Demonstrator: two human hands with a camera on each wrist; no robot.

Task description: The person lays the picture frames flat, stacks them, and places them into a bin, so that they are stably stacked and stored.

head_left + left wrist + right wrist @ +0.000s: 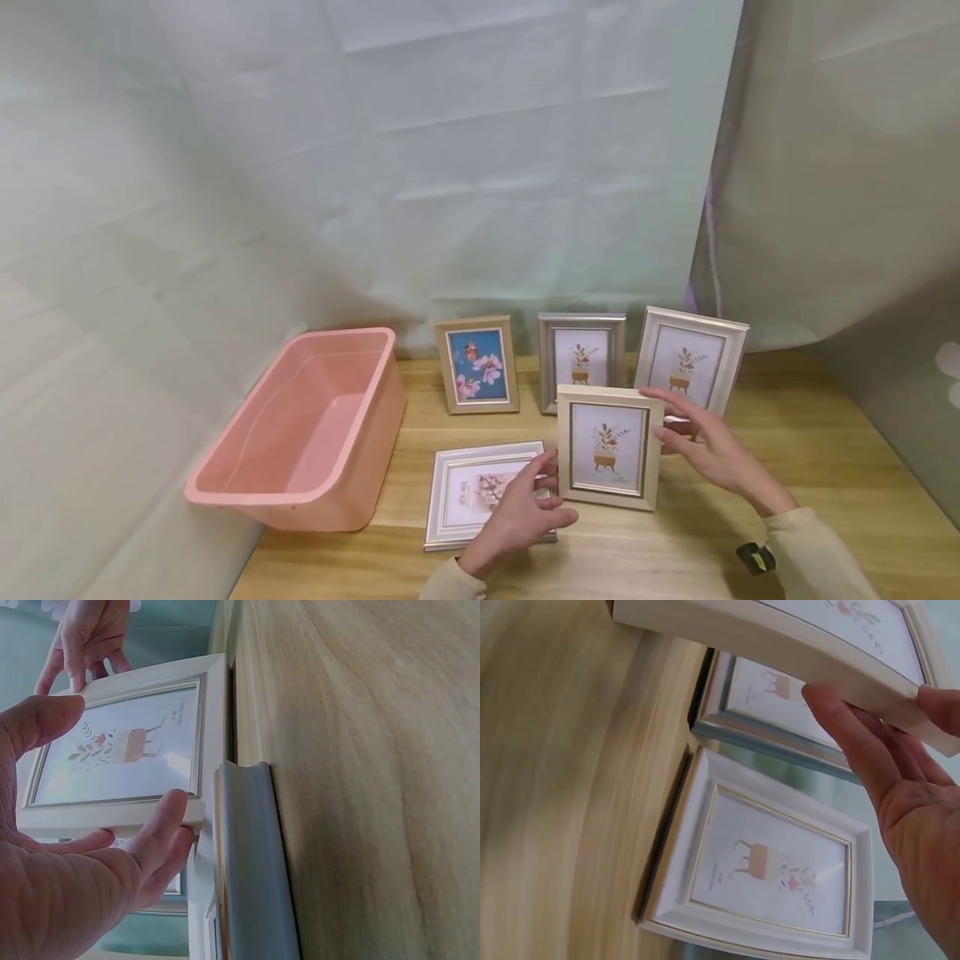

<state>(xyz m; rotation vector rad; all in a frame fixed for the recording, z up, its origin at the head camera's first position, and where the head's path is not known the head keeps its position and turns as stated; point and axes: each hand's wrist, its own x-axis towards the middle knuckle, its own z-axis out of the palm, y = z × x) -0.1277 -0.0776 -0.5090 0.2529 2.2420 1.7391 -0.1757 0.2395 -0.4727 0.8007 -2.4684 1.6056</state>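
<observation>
Pinches cream frame at right edge with right hand, near-upright at worktop, in front of grey frame. Spreads left hand wide beside left edge; cannot tell whether bearing weight. Shows pale frame flat, partly beneath left hand. Appears at positioning step: standing cream frame up. Probably calls next for settling it squarely, checking balance before loosening right hand.

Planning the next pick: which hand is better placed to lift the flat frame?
Left, likely. In the head view the left hand overlaps the flat frame; the right hand is farther off, at the right edge of the cream frame.
</observation>
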